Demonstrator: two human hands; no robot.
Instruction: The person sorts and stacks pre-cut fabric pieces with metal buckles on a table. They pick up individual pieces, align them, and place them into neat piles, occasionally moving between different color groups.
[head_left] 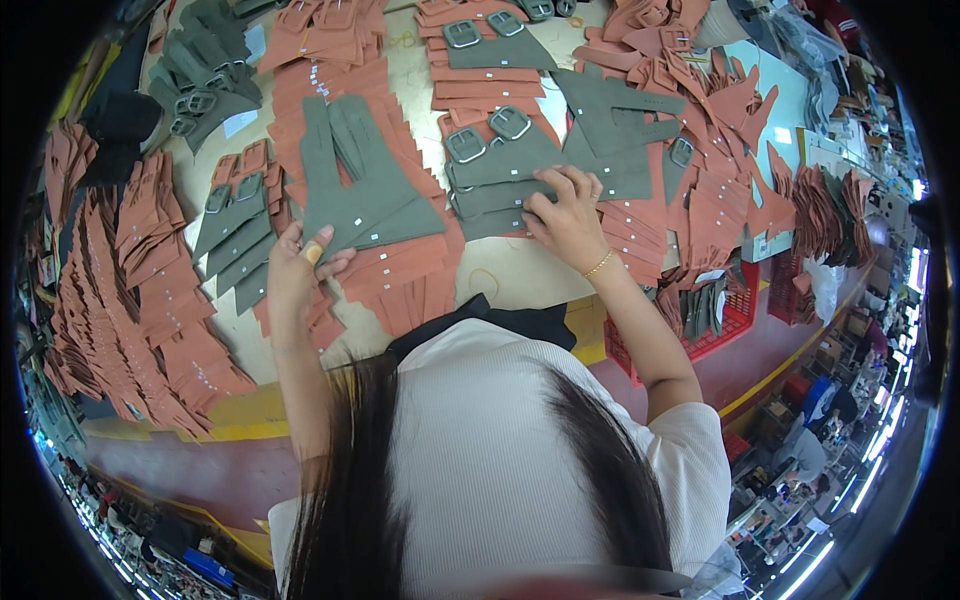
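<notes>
Two grey-green strap panels (370, 215), flat pieces with long pointed straps, lie on a fanned stack of matching orange panels (400, 285). At their lower left corner is my left hand (292, 268), its fingers apart and a tan wrap on one digit. To the right, several grey-green buckle panels (490, 190) overlap on the table, two silver-framed buckles (488, 135) at their top. My right hand (568, 212) has its fingers bent over the right end of these panels, seemingly gripping the edge; the fingertips are partly hidden.
Orange pieces (150, 270) are piled along the left of the pale table (510, 265). More grey-green buckle panels (240, 225) lie beside my left hand. Orange and grey-green stacks cover the far side and right. A red crate (740, 310) with pieces stands below the table's right edge.
</notes>
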